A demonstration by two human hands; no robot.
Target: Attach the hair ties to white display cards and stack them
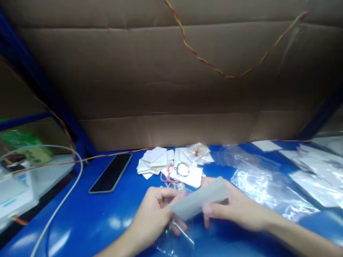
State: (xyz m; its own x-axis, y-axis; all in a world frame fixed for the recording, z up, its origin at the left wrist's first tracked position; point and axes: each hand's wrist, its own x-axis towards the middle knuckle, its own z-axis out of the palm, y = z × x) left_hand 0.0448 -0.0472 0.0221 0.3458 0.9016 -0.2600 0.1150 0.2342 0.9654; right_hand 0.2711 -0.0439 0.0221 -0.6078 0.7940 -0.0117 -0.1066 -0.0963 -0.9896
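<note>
My right hand (227, 205) is closed on a pale grey-white card (200, 200), its thumb on the near face. The card is tilted, and its left end meets the fingers of my left hand (158, 212). Those fingers are closed on a clear plastic bag (174, 242), which hangs below them over the blue table. Just beyond my hands lies a white card with a dark ring-shaped cord (184, 172) on it. Beside that card is a red cord (167, 175). My fingers partly hide the mouth of the bag.
Behind lies a pile of white cards (154, 160). A phone (111, 174) rests at the left, near a white cable (64, 200). Clear plastic bags (268, 189) and white sheets (316, 178) spread rightward. A cardboard wall (171, 89) with a twisted red-yellow wire (206, 62) stands behind.
</note>
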